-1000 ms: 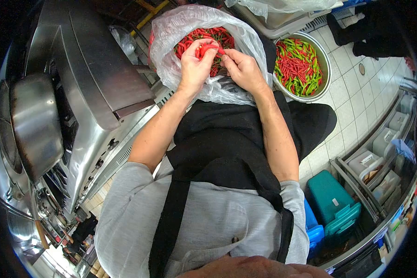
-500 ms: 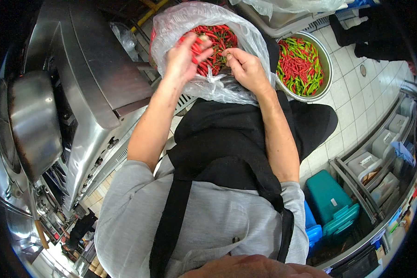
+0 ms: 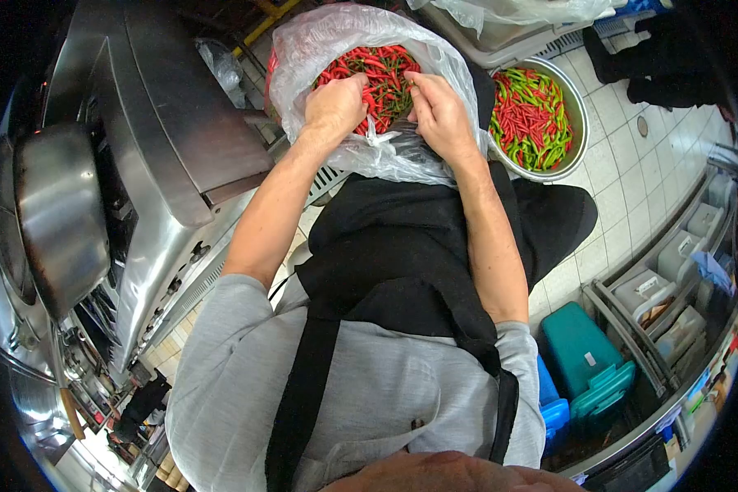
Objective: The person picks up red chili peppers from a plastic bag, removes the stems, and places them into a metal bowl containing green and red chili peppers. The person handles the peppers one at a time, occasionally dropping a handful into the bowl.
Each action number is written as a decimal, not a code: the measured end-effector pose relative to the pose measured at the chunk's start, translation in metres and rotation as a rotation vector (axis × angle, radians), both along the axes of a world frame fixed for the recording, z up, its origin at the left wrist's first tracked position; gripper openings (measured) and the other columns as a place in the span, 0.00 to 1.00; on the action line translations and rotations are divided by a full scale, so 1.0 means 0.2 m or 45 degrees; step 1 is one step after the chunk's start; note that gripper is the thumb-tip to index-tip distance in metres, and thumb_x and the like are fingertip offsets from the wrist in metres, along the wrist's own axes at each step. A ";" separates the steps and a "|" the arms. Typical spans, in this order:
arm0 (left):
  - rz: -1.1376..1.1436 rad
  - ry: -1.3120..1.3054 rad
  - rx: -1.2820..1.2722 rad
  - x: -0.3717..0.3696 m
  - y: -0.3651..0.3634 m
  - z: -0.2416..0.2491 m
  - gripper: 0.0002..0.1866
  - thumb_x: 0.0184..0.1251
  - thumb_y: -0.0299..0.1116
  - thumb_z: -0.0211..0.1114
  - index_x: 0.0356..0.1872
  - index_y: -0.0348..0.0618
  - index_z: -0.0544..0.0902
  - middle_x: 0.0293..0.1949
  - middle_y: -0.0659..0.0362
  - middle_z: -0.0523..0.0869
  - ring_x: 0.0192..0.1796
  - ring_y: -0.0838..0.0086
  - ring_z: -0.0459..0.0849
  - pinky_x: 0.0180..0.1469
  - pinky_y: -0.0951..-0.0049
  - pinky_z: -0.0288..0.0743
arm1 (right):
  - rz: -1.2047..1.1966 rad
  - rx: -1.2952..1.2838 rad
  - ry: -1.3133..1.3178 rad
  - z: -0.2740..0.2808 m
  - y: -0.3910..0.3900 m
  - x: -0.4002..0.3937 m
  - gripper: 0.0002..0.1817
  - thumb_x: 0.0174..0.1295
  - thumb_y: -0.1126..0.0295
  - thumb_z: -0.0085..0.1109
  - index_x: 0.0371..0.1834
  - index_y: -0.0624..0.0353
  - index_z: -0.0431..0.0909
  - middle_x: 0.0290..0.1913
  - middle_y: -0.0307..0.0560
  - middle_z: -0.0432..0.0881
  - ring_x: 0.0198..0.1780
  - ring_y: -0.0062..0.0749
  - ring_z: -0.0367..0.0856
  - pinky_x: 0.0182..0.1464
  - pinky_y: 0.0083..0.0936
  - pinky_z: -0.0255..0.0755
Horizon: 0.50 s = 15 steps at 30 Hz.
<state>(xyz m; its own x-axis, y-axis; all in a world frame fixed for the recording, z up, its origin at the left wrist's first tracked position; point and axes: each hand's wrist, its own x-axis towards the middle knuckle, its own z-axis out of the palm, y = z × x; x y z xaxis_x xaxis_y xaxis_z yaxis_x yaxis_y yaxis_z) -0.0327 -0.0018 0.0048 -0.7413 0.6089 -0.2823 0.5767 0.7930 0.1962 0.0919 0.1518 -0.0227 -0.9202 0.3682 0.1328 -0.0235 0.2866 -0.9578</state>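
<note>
A clear plastic bag (image 3: 303, 41) stands with its mouth rolled wide, full of red chilies (image 3: 377, 61) with some green stems. Over the left side of the chilies is my left hand (image 3: 334, 108), its fingers curled closed at the pile; whatever they grip is hidden. My right hand (image 3: 441, 115) is at the right side of the bag's mouth, thumb and forefinger pinched together. Something small sits at those fingertips, too small to name. To the right of the bag, a round metal bowl (image 3: 583, 135) holds red and green chilies (image 3: 529, 119).
A steel kitchen unit (image 3: 160, 90) borders the left side, with a large metal pot (image 3: 61, 221) beside it. At lower right are a teal plastic bin (image 3: 578, 344) and a rack of containers (image 3: 648, 283). Another person's dark-clothed legs (image 3: 656, 66) show at upper right, on the tiled floor (image 3: 607, 197).
My left hand has gone from spread, blurred fingers to curled closed over the chilies. My right hand has shifted slightly up and to the right, still pinched.
</note>
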 end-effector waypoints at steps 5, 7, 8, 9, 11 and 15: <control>0.002 0.085 0.327 0.02 -0.03 0.00 0.14 0.63 0.34 0.67 0.50 0.52 0.85 0.41 0.52 0.90 0.45 0.53 0.89 0.47 0.52 0.82 | -0.029 0.007 0.058 0.00 -0.01 -0.01 0.12 0.69 0.75 0.59 0.54 0.65 0.82 0.52 0.53 0.81 0.35 0.36 0.86 0.40 0.30 0.80; 0.007 0.130 0.449 0.05 -0.04 0.02 0.13 0.63 0.35 0.67 0.49 0.53 0.85 0.41 0.53 0.90 0.44 0.54 0.89 0.45 0.54 0.82 | -0.044 0.118 0.115 -0.03 -0.01 -0.02 0.13 0.68 0.74 0.60 0.54 0.64 0.82 0.52 0.53 0.82 0.39 0.39 0.86 0.43 0.32 0.80; -0.012 0.175 0.504 0.06 -0.04 0.02 0.13 0.64 0.36 0.68 0.49 0.53 0.85 0.40 0.54 0.90 0.44 0.55 0.89 0.44 0.55 0.82 | -0.062 0.235 0.173 -0.05 0.00 -0.03 0.13 0.68 0.73 0.62 0.54 0.64 0.82 0.52 0.53 0.83 0.42 0.42 0.87 0.46 0.33 0.80; -0.032 0.220 0.559 0.08 -0.04 0.02 0.12 0.64 0.37 0.69 0.48 0.53 0.85 0.40 0.55 0.90 0.43 0.56 0.89 0.43 0.56 0.82 | -0.064 0.237 0.173 -0.06 0.00 -0.03 0.13 0.68 0.73 0.62 0.54 0.64 0.82 0.52 0.53 0.83 0.42 0.42 0.87 0.46 0.33 0.80; -0.053 0.227 0.609 0.10 -0.03 0.03 0.12 0.64 0.38 0.69 0.48 0.53 0.85 0.39 0.55 0.90 0.42 0.56 0.89 0.42 0.57 0.82 | -0.048 0.096 0.087 -0.07 0.02 -0.02 0.15 0.66 0.69 0.65 0.54 0.63 0.82 0.50 0.54 0.85 0.48 0.45 0.86 0.50 0.34 0.79; 0.005 0.282 0.779 0.10 -0.03 -0.01 0.12 0.65 0.38 0.70 0.48 0.52 0.85 0.38 0.56 0.90 0.40 0.57 0.89 0.40 0.57 0.82 | -0.065 0.021 0.005 -0.07 0.01 -0.02 0.16 0.65 0.66 0.67 0.53 0.62 0.82 0.48 0.53 0.86 0.46 0.45 0.87 0.47 0.33 0.80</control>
<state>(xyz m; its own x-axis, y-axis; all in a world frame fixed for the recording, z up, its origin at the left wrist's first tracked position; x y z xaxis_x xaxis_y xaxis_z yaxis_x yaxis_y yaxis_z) -0.0132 -0.0082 0.0027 -0.7448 0.6082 0.2745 0.6526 0.5781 0.4899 0.0881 0.1537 -0.0363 -0.8997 0.4124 0.1432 -0.0125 0.3035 -0.9527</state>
